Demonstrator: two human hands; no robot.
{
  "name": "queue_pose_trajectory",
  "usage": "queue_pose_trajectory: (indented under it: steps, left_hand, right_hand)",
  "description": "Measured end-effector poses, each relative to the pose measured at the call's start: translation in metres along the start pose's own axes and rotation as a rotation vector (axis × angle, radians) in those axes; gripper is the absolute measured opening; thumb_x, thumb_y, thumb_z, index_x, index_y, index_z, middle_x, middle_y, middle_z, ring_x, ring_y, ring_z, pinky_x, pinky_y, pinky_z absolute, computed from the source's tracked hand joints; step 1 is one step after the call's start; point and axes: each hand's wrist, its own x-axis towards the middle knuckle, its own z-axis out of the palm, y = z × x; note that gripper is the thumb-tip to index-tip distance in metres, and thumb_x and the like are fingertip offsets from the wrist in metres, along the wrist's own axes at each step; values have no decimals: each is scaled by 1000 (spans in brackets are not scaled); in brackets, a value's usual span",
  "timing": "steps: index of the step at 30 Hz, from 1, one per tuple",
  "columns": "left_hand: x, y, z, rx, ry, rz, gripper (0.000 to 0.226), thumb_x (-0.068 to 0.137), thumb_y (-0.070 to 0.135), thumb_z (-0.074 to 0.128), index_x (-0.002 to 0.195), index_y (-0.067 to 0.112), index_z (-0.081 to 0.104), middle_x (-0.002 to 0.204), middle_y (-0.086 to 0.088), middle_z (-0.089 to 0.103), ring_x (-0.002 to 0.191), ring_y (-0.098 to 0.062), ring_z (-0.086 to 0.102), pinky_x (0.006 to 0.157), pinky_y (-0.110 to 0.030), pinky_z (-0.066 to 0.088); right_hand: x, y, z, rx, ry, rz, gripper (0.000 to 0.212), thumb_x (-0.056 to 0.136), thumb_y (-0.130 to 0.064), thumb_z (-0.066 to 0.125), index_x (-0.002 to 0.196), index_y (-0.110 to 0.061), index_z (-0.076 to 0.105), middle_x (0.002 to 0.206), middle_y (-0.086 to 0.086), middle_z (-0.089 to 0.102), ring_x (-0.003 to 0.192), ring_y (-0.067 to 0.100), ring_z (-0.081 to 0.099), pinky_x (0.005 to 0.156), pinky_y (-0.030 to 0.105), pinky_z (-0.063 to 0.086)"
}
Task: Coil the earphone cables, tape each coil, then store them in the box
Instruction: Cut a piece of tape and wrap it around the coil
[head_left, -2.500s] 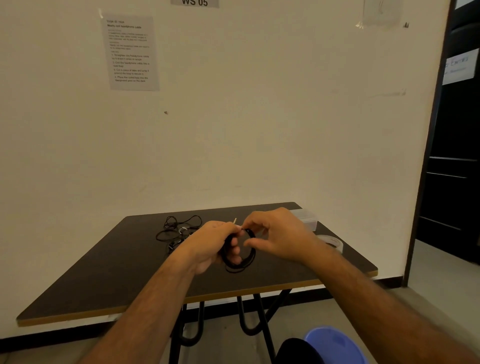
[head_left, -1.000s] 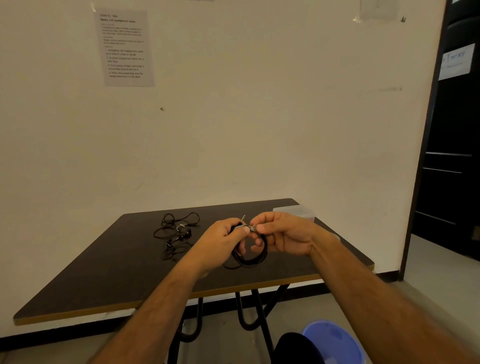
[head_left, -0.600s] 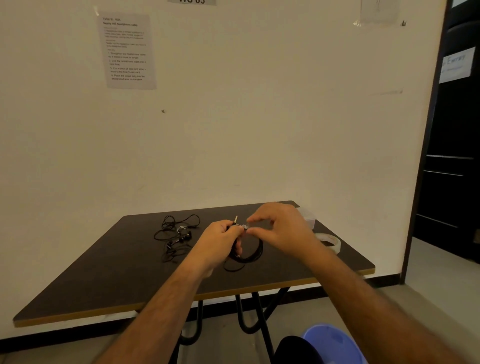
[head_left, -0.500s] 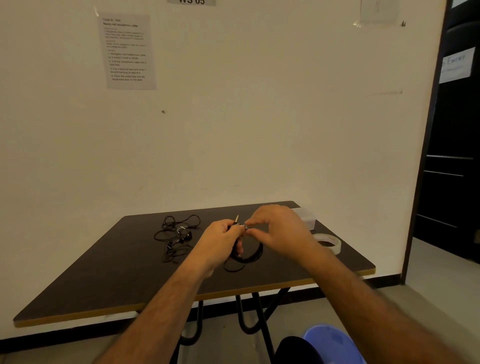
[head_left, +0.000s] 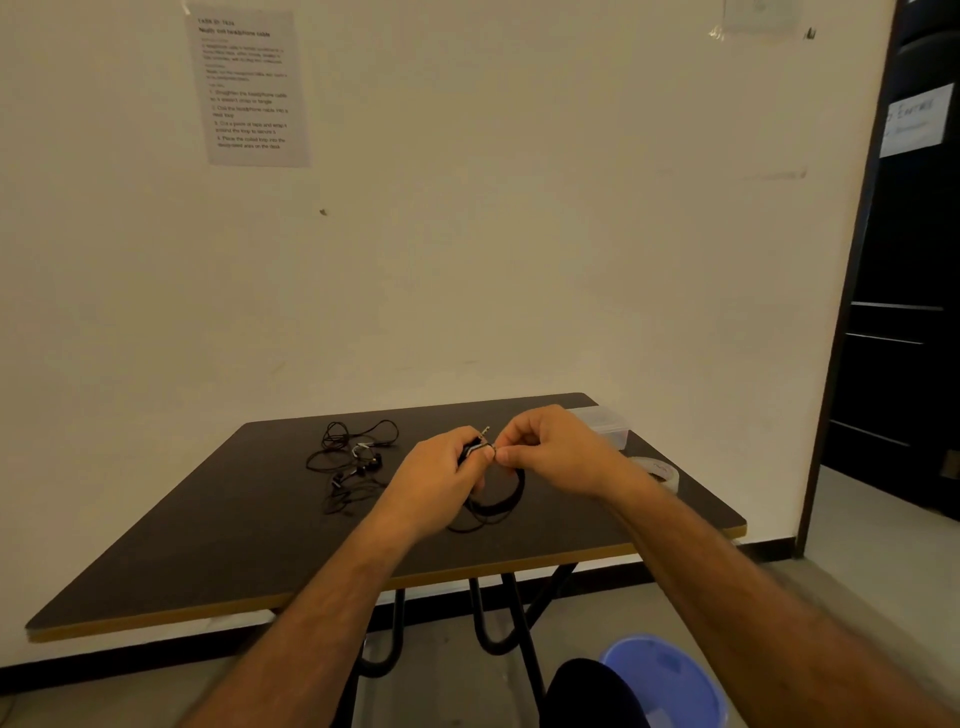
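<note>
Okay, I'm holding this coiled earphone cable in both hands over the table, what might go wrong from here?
1. The coil is held only at its top by the left hand and right hand; its lower loops hang free and may spring apart if the grip loosens.
2. A stray strand trails below the coil and may end up outside the wrap.
3. The tape roll lies near the table's right edge; a forearm could knock it off.

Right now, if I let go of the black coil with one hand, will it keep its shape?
Probably not. The coiled earphone cable hangs limp below the left hand and right hand, so it looks floppy. A loose strand trails at the bottom, so the loops may spring open. It seems very light.
</note>
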Motion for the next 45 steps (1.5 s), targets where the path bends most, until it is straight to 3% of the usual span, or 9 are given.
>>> queue_pose_trajectory:
  steps: [4, 10, 13, 16, 24, 30, 33, 38, 45]
  left_hand:
    - [1, -1, 1, -103, -40, -63, 26, 103, 32, 46, 87, 17, 61, 72, 5, 67, 67, -11, 59, 65, -26, 44]
    - [6, -6, 6, -539, -115, -339, 23, 101, 25, 47, 92, 12, 63, 69, -1, 64, 75, -21, 62, 74, -38, 51]
    - [8, -5, 10, -599, -141, -393, 22, 102, 24, 47, 96, 10, 63, 72, -3, 62, 72, -16, 62, 69, -32, 51]
    - [8, -6, 15, -571, -158, -384, 23, 102, 24, 46, 99, 9, 63, 73, -4, 64, 74, -18, 63, 72, -34, 49]
    - [9, 2, 18, -543, -150, -383, 24, 103, 28, 46, 95, 12, 62, 69, 0, 63, 70, -15, 63, 67, -31, 46]
    - [8, 6, 13, -519, -164, -317, 21, 103, 28, 46, 102, 14, 62, 71, 2, 63, 68, -8, 64, 67, -26, 47]
    - [7, 5, 12, -467, -155, -272, 21, 103, 28, 48, 99, 14, 64, 72, 1, 66, 70, -9, 64, 76, -31, 50]
    - [7, 4, 14, -194, -112, -185, 28, 103, 30, 47, 95, 10, 64, 79, -5, 70, 70, -16, 61, 73, -36, 49]
    - [9, 2, 18, -33, -92, -140, 27, 103, 33, 46, 87, 16, 59, 74, 2, 65, 62, -10, 54, 60, -27, 41]
  right_hand:
    - [1, 5, -4, 128, -12, 23, 10, 86, -17, 74, 95, -13, 76, 87, -1, 75, 84, 8, 69, 81, 26, 55]
    - [-1, 11, 1, 149, -21, 88, 59, 84, -14, 75, 137, -19, 50, 84, 0, 77, 85, 7, 72, 92, 31, 54]
    - [-1, 16, 0, 142, -24, 106, 36, 85, -14, 73, 120, -13, 63, 74, -4, 73, 71, -2, 68, 73, 19, 51]
    - [-1, 22, 2, 102, 12, 107, 23, 88, -19, 71, 111, -13, 69, 79, -4, 73, 72, 1, 68, 66, 15, 50]
    - [-2, 11, 6, -279, 144, -61, 28, 89, -32, 71, 114, -21, 72, 104, -6, 73, 91, 5, 65, 87, 27, 55]
    - [-2, 11, 4, 39, 120, -49, 14, 87, -18, 73, 101, -17, 77, 91, -7, 75, 88, 4, 69, 86, 26, 57]
    - [-5, 9, 5, 38, 155, -36, 25, 87, -17, 73, 112, -18, 73, 96, -5, 76, 92, 1, 70, 93, 26, 55]
    - [-3, 3, 10, -383, 92, -111, 44, 96, -21, 61, 138, -26, 53, 106, -6, 75, 103, 10, 67, 98, 36, 52]
    - [-4, 6, 12, -280, 95, -60, 44, 93, -19, 66, 135, -25, 51, 95, -5, 76, 92, 8, 68, 94, 33, 53]
